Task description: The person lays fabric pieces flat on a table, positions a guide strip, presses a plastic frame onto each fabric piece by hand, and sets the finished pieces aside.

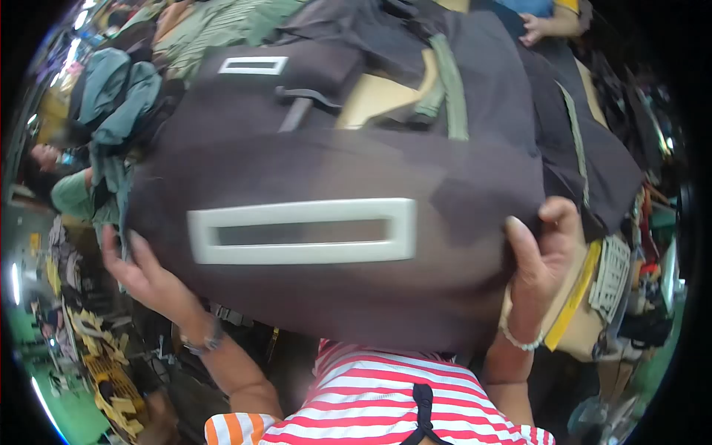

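A wide dark brown-grey fabric piece (pixel 319 167) spreads before me, slightly blurred. On its front lies a white rectangular frame (pixel 302 254) with a long slot showing dark fabric inside. My left hand (pixel 156 282) is at the fabric's left edge, thumb and finger on either side of it. At the right edge my right hand (pixel 544 256) grips likewise, thumb on the near face and fingers curled beyond. Behind it, another dark fabric piece (pixel 215 104) bears a smaller white frame (pixel 254 59). Green straps (pixel 450 89) lie on the dark cloth further back.
Heaped green cloth (pixel 222 33) and blue-grey garments (pixel 122 89) are at the back left. A co-worker's hand (pixel 535 28) rests near the cloth at the top right. Beside my right arm are a yellow strip (pixel 575 297) and a white slotted tray (pixel 610 271). A yellow crate (pixel 111 378) stands lower left.
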A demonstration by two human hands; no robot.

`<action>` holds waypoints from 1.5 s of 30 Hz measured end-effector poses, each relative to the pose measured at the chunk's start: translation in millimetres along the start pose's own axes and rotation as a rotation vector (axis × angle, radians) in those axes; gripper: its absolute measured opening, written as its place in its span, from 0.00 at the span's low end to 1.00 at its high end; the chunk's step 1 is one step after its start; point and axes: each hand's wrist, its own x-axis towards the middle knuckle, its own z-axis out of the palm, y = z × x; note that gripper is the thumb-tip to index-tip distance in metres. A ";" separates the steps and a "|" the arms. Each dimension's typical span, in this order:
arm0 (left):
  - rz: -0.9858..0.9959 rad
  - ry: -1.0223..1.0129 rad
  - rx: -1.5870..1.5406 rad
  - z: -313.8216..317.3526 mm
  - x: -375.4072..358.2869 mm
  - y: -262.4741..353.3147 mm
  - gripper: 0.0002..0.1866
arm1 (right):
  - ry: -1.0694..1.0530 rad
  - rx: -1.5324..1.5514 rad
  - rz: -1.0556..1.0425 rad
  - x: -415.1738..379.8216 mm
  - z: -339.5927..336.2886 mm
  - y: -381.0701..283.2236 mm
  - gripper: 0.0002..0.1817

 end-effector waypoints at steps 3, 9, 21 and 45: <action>0.293 0.090 0.168 -27.9 82.8 -62.1 0.20 | -0.280 0.320 -0.036 20.6 79.0 3.8 0.12; 0.629 -0.123 0.335 1.7 197.6 -127.2 0.11 | -0.401 0.068 -0.334 52.0 180.3 45.7 0.09; 0.010 -0.766 0.311 88.7 200.9 -275.2 0.19 | -0.622 -0.233 -0.226 52.2 203.4 101.4 0.22; 0.297 -0.646 0.507 328.3 134.2 -159.8 0.40 | -0.382 -0.183 0.079 139.3 225.1 162.7 0.27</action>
